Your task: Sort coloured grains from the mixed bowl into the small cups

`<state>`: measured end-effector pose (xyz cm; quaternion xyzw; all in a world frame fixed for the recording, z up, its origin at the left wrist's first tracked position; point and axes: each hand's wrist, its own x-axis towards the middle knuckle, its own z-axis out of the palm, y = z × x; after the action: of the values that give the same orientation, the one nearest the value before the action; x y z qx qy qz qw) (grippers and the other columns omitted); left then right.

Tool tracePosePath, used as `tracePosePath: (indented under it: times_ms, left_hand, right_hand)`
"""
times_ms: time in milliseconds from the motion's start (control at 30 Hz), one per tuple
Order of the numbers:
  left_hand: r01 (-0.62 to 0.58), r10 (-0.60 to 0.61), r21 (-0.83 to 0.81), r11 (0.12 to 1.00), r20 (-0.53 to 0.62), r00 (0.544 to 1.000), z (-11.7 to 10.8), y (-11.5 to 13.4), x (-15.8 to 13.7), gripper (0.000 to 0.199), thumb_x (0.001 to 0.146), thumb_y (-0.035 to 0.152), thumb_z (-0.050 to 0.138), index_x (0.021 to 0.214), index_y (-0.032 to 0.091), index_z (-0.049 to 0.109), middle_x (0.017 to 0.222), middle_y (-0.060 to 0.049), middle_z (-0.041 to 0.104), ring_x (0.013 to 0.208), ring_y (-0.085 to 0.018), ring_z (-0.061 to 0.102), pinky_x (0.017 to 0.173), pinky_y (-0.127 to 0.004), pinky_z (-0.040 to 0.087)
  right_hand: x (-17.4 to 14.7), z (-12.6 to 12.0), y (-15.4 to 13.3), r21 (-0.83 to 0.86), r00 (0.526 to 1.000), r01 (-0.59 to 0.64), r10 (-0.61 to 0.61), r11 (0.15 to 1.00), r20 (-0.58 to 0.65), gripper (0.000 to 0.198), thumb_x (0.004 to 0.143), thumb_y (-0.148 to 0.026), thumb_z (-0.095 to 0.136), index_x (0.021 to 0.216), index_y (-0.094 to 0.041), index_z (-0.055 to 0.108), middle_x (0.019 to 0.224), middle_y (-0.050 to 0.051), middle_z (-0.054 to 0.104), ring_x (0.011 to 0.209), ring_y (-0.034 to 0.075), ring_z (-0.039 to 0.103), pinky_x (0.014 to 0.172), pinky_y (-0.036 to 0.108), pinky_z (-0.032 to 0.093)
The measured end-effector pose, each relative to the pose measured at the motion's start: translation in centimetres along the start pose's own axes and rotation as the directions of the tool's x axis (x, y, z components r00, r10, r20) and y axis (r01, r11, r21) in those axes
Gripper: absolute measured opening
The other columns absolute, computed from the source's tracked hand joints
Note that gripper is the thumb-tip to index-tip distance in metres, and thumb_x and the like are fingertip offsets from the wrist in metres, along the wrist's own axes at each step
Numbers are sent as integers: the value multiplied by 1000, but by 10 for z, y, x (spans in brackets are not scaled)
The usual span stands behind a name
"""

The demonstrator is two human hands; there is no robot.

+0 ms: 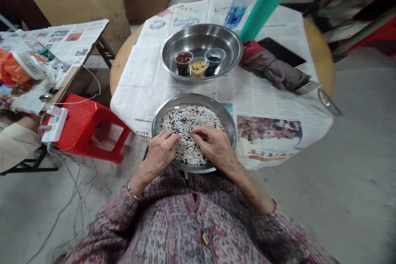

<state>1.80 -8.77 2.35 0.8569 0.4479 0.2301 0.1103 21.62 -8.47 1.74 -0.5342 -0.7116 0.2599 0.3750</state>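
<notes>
A round steel basin (232, 126) at the table's near edge holds a layer of white grains mixed with red, yellow and black ones (192, 117). Over its left side is my left hand (162, 148), thumb and fingertips pinched together close to the grains. My right hand (213, 144) reaches in from the right, its fingers also pinched just above the mix. Whatever the fingertips hold is too small to make out. Beyond, a larger steel basin (168, 51) contains a cup of dark red beans (183, 58), a cup of yellow kernels (198, 68) and a cup of black beans (214, 61).
Newspaper (133, 90) covers the round table. At its back right are a water bottle (241, 2), a green tube (266, 6), a dark phone (281, 51) and a folded umbrella (272, 68). A red stool (89, 123) with a power strip (55, 123) stands left, beside another person's leg.
</notes>
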Motion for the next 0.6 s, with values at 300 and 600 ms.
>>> tracePosePath:
  times_ms: [300, 600]
  left_hand:
    - [-2, 3, 16, 1000, -47, 999, 0, 2, -1, 17, 99, 14, 49, 100, 18, 65, 91, -4, 69, 89, -18, 65, 83, -33, 54]
    - [-8, 8, 2, 1000, -68, 998, -1, 4, -2, 16, 98, 13, 50, 100, 18, 65, 91, -4, 69, 88, -17, 64, 82, -32, 53]
  right_hand:
    - [-1, 2, 2, -27, 999, -8, 9, 1000, 31, 17, 90, -25, 55, 83, -21, 70, 81, 3, 73, 73, 17, 66, 71, 31, 51]
    - [-3, 3, -1, -7, 999, 5, -5, 1000, 51, 16, 89, -22, 56, 83, -21, 71, 80, 3, 72, 74, 17, 66, 72, 30, 49]
